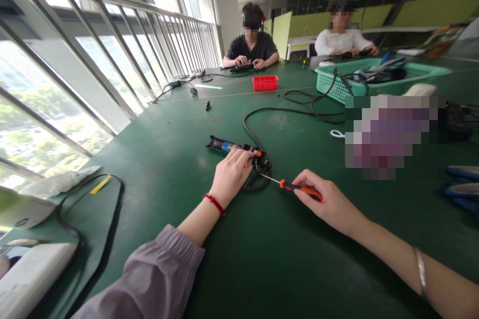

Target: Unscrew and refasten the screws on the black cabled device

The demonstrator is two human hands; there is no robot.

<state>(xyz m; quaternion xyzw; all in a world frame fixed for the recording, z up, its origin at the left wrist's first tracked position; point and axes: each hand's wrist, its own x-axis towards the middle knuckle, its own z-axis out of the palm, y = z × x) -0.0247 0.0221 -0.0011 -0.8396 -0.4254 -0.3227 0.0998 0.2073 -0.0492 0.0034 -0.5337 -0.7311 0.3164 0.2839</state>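
Observation:
A long black device [232, 147] with a blue inner part lies on the green table, its casing opened so that loose wires [262, 162] show at the near end. My left hand [232, 167] is closed over that end, the fingers bent down against it. Between the thumb and fingers of my right hand [318, 194] is a screwdriver [304, 191] with an orange and black handle. Its thin metal shaft points left, and the tip is beside the wires by my left fingertips. Whether the tip touches anything cannot be made out. A black cable [258, 108] curves around the device.
A green basket [331, 84] holding tools stands back right, with a small red tray [265, 83] left of it. Blue-handled tools [464, 190] lie at the right edge. A black strap [114, 219] and a white box [41, 279] are at left. Two people sit across the table.

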